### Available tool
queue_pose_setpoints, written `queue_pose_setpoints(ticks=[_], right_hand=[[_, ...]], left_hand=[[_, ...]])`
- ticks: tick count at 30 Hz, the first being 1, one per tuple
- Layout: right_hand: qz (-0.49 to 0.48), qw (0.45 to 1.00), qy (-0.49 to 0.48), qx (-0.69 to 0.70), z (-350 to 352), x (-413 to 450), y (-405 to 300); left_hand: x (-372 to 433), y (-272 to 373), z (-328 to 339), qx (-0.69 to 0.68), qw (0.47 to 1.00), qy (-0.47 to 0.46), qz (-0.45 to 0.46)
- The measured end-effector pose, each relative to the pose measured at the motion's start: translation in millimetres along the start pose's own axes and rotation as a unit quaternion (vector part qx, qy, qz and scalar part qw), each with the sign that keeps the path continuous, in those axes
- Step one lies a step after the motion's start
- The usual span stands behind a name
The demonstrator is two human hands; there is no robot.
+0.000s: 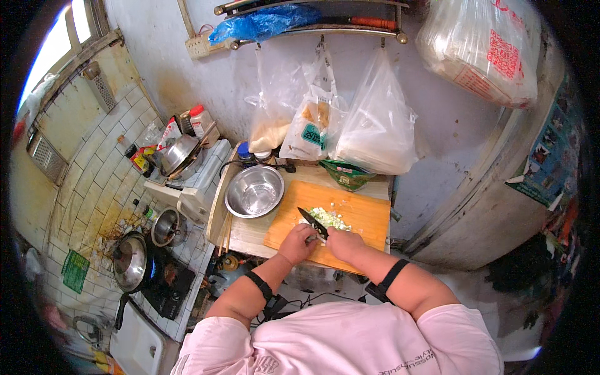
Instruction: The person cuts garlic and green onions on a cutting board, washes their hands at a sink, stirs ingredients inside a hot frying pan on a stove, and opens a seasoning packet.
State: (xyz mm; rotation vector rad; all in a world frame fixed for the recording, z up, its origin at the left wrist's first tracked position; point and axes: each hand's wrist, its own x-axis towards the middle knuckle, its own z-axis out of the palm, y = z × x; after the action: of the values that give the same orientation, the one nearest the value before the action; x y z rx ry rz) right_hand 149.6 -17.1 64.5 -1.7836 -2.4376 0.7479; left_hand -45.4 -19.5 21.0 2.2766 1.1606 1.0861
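Observation:
My right hand (345, 243) grips a kitchen knife with a dark blade (313, 221), its tip pointing up and left across the wooden cutting board (370, 213). The handle is mostly hidden in my fist. Just left of the blade, my left hand (295, 243) has its fingers curled around pale vegetable stalk pieces (320, 241), largely covered by the fingers. Chopped green and white pieces, apparently scallion (330, 218), lie in a loose heap beyond the knife. A stainless steel bowl (254, 192) stands at the board's upper left, with a little shine in its bottom.
A green food packet (347, 175) stands behind the board, below hanging plastic bags (375, 126). Chopsticks (226, 234) lie left on the table. Further left, a lidded wok (130, 262) sits over a blue flame on a gas stove (169, 290). A white sink (138, 342) is at lower left.

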Motion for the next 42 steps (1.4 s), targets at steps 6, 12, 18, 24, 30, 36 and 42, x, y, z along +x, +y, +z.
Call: queue_pose_setpoints(ticks=[6, 12, 18, 24, 30, 36, 42], right_hand=[[-0.012, 1.000, 0.002, 0.002, -14.8, -20.1, -0.7], [-0.029, 0.999, -0.023, -0.025, -4.4, -23.1, -9.5], [-0.034, 0.998, -0.018, -0.058, 2.7, -15.2, -22.0], [-0.042, 0.997, 0.018, -0.057, 4.6, 6.4, -9.1], [-0.014, 1.000, -0.017, -0.022, -44.3, -12.1, -10.8], [0.070, 0.997, 0.034, 0.024, -44.8, -17.7, 29.5], [0.128, 0.991, 0.020, 0.034, -30.1, -9.0, 37.3]], left_hand=[[-10.7, -5.5, -14.2, -0.035, 0.994, -0.026, -0.099], [-18.7, -14.1, -2.8, -0.030, 0.996, 0.010, -0.088], [-10.7, -6.4, -6.8, -0.010, 0.994, -0.003, -0.106], [-12.1, -13.3, 5.0, -0.004, 0.998, 0.009, -0.069], [-4.3, -21.8, -2.3, -0.042, 0.996, -0.011, -0.073], [34.3, -29.6, 1.3, 0.160, 0.971, 0.152, -0.095], [61.2, -50.6, 13.8, 0.031, 0.982, -0.026, -0.185]])
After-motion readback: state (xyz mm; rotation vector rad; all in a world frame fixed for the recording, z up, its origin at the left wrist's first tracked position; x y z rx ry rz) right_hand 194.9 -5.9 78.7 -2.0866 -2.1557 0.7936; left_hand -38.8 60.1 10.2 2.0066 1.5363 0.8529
